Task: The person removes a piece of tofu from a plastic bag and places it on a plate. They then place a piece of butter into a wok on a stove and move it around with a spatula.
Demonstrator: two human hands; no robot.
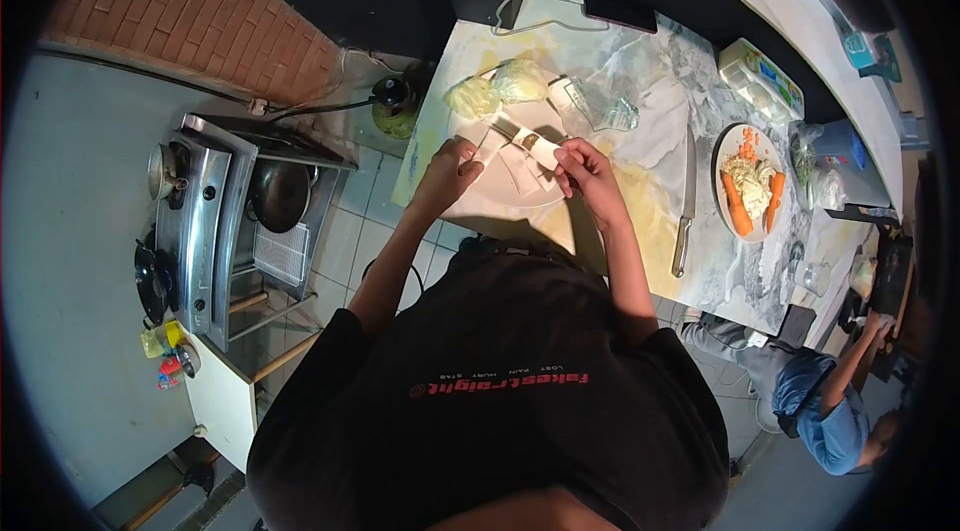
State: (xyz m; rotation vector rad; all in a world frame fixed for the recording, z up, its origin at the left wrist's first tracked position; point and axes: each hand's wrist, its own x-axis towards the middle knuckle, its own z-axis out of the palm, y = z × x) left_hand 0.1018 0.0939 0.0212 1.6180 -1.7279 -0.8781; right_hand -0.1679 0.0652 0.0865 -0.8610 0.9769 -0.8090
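Observation:
In the head view both my hands are over a pale round plate (548, 199) at the counter's near left edge. My left hand (448, 174) pinches a flat white strip (490, 147). The fingers of my right hand (588, 171) close on a white piece (537, 145) with a brown patch on it; its kind is not clear. More flat white pieces (522, 174) lie on the plate beneath. Two pale green cabbage pieces (520, 81) sit at the plate's far side, beside crumpled clear plastic packaging (610, 113).
Right of the plate lies a long knife (689, 191). Beyond it, another plate (738, 221) bears carrots and pale shredded food. A phone (620, 11) with a cable is at the back. A stove (208, 231) stands left; another person (825, 401) works at lower right.

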